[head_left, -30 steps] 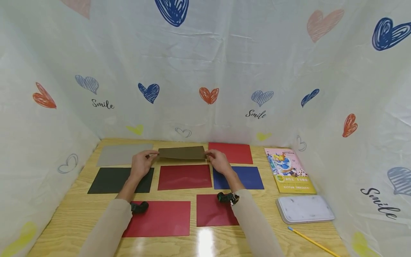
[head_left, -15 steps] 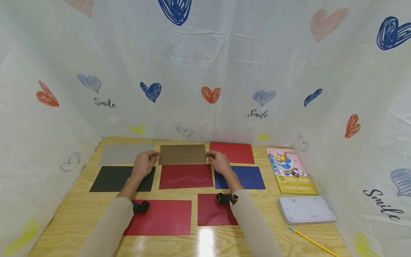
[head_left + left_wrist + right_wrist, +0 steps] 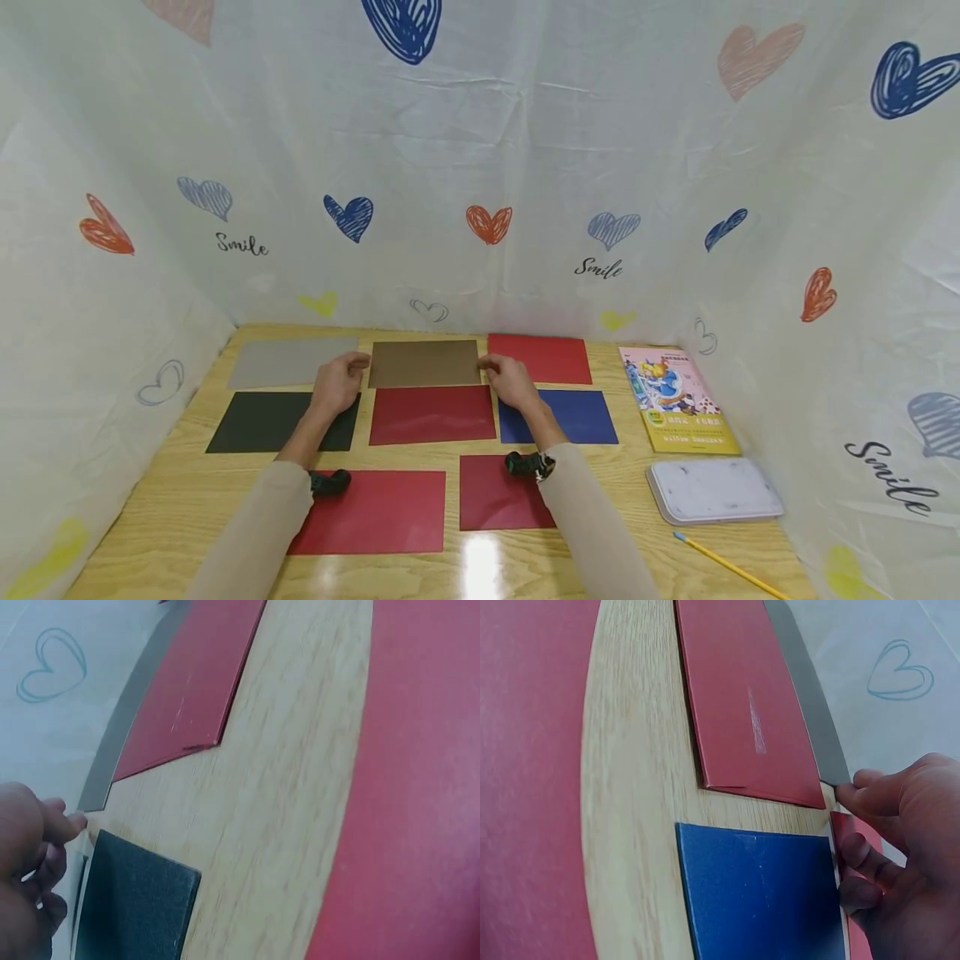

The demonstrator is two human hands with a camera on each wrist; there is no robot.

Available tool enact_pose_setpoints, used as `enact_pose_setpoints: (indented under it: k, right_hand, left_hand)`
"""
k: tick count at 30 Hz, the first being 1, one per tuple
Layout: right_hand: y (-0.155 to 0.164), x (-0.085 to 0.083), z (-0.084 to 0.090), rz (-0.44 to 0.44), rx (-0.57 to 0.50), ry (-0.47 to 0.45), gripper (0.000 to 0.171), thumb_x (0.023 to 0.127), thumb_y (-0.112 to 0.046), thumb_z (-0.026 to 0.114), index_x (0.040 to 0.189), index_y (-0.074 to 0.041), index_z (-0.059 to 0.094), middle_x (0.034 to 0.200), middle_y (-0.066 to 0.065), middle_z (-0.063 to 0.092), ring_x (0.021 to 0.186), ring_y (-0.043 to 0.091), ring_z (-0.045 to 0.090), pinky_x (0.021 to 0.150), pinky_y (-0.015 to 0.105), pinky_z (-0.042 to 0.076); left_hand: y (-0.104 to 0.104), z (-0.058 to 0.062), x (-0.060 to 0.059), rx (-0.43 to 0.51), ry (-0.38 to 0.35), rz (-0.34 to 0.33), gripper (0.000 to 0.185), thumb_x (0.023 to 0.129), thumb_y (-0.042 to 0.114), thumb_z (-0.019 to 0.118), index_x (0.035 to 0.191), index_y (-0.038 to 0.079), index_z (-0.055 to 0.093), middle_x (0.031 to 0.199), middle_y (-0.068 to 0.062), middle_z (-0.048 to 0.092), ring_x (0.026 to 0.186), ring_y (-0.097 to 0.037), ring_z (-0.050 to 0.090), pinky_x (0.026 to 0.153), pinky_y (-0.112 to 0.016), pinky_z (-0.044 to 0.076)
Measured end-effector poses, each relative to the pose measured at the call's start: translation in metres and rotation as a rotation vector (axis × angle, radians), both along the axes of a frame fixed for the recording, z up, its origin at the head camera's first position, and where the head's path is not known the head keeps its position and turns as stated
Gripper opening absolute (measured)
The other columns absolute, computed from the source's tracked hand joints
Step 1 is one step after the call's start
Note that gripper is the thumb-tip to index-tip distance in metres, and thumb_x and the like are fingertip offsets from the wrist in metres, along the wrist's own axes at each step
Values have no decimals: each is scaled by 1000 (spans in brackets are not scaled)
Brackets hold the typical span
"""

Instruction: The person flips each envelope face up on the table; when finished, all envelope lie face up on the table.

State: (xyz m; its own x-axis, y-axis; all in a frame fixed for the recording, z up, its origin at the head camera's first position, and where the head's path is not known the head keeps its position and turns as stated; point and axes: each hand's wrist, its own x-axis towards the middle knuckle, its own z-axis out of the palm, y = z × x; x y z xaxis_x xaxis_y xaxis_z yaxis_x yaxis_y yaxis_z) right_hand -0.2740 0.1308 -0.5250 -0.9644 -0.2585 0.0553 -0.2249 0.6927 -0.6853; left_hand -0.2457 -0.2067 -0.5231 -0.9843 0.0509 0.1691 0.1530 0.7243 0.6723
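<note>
A brown rectangular card (image 3: 423, 364) lies flat at the back middle of the table, its near edge against a dark red card (image 3: 432, 414). At its left edge is my left hand (image 3: 337, 382), fingers loosely bent; the left wrist view shows the fingertips (image 3: 78, 822) just off the card's corner. My right hand (image 3: 513, 381) is at the opposite edge, and in the right wrist view a fingertip (image 3: 845, 796) is at or touching the corner. Neither hand visibly pinches the card. Below the left hand is a black card (image 3: 258, 422); below the right, a blue card (image 3: 577, 417).
A grey card (image 3: 288, 361) and a bright red card (image 3: 542, 358) flank the brown one. Nearer lie two more red cards, one wide (image 3: 390, 512), one smaller (image 3: 495, 500). On the right are a book (image 3: 678, 400), a pale tin case (image 3: 716, 490) and a yellow pencil (image 3: 727, 564).
The brown card, held raised and tilted between both hands a second ago, now lies flat on the table. Both hands have stayed beside its edges, their fingers letting go.
</note>
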Motion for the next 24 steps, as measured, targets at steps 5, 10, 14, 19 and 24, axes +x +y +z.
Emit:
enact_pose_setpoints:
  k: [5,10,14,19,24]
  right_hand:
    - [1,-1,0,-8,-3,-7,29,104,-6,52,128,-10,68,125,8,69,116,26,63,92,41,53]
    - [1,0,1,12,-10,-27,31,104,-5,51,131,-8,66,127,9,68,118,28,62,93,42,52]
    - [0,0,0,18,-17,-35,32,104,-4,50,132,-8,65,129,9,67,119,27,62,93,42,52]
    - [1,0,0,16,-23,-23,32,104,-4,50,131,-8,65,128,9,68,117,27,63,91,41,53]
    - [3,0,-1,25,-28,-22,32,104,-3,50,133,-7,64,128,10,68,119,28,62,92,43,52]
  left_hand:
    - [1,2,-3,26,-42,-18,36,101,-1,44,134,-6,58,125,-23,67,109,-41,64,75,-43,52]
    - [-1,0,-4,133,-83,-21,39,99,-3,46,138,-6,54,128,-26,64,116,-44,61,67,-32,43]
    - [-2,-2,-2,158,-70,-8,40,97,-3,53,137,-5,56,127,-25,65,101,-42,64,62,-29,41]
    - [-2,-2,-2,132,-28,24,36,96,0,63,131,0,64,122,-22,68,81,-29,56,65,-31,41]
    - [-2,-1,-1,108,0,34,28,97,5,64,124,3,70,113,-24,68,60,-18,47,56,-30,39]
